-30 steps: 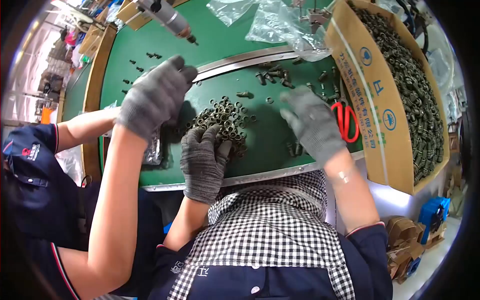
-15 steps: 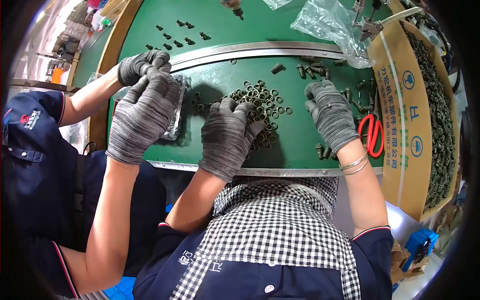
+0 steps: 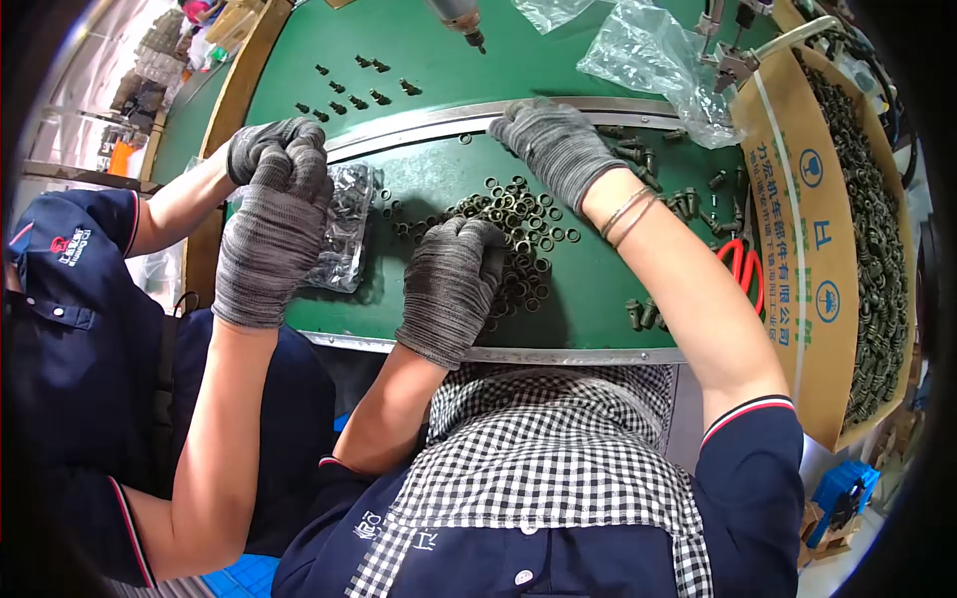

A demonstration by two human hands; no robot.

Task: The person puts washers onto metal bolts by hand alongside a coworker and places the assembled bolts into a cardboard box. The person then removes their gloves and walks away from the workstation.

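Observation:
My left hand (image 3: 451, 289), in a grey knit glove, rests at the near left side of a pile of small metal rings (image 3: 528, 224). Its fingers are curled together, and whatever is in them is hidden. My right hand (image 3: 558, 149), gloved the same way, reaches to the metal rail (image 3: 439, 115) beyond the pile. The fingers there are closed too, and I cannot see what they hold. Right of that hand lie several dark metal bolts (image 3: 638, 154), with more bolts (image 3: 684, 203) nearer the box. A single ring (image 3: 466, 140) lies by the rail.
A co-worker's gloved hands (image 3: 274, 199) meet at the left, beside a clear bag of parts (image 3: 349, 224). Assembled pieces (image 3: 359, 90) stand beyond the rail, under a power driver (image 3: 461, 20). Red scissors (image 3: 743, 274), a plastic bag (image 3: 648, 60) and a carton of parts (image 3: 797, 249) are right.
My right hand has moved left and away from me, from the bolts at the right to the rail. My left hand's fingers have drawn together at the ring pile.

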